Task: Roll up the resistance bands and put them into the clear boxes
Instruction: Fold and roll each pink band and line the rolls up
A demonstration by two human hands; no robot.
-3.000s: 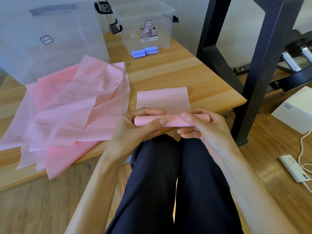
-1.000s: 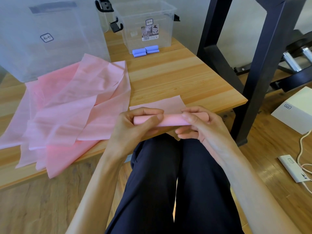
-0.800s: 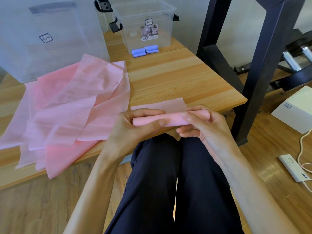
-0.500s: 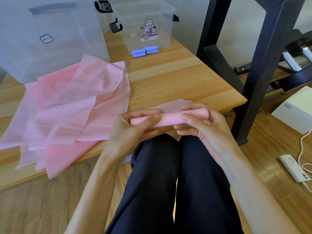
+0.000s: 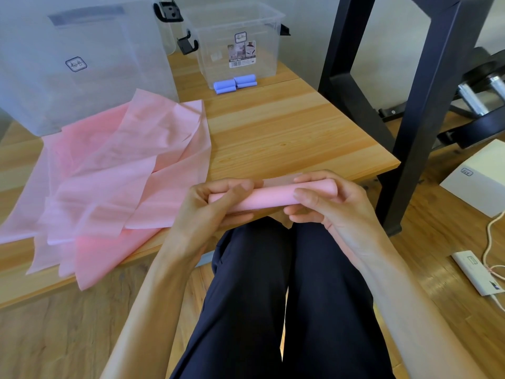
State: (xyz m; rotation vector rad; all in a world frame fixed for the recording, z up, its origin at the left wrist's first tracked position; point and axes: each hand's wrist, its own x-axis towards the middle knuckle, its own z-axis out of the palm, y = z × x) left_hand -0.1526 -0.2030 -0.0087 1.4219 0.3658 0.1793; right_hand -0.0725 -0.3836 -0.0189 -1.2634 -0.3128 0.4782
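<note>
I see a wooden table [image 5: 287,138] filling the upper left and middle of the frame. On it, at upper left, stands a big clear box [image 5: 82,64]; a smaller clear box [image 5: 235,42] stands at top centre, with blue rolls [image 5: 235,83] showing at its base. Loose pink bands [image 5: 114,176] lie spread over the table's left part, their ends hanging off the near edge. At lower right, on the wood floor [image 5: 437,255], I see a white box [image 5: 481,179] and a small white device [image 5: 475,272].

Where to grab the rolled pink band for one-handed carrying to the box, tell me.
Grip the pink roll around its middle, from above. It lies crosswise, the left hand and right hand holding its ends, so the centre is free. Probably cover the loose tail at the far side so it cannot unwind.
</note>
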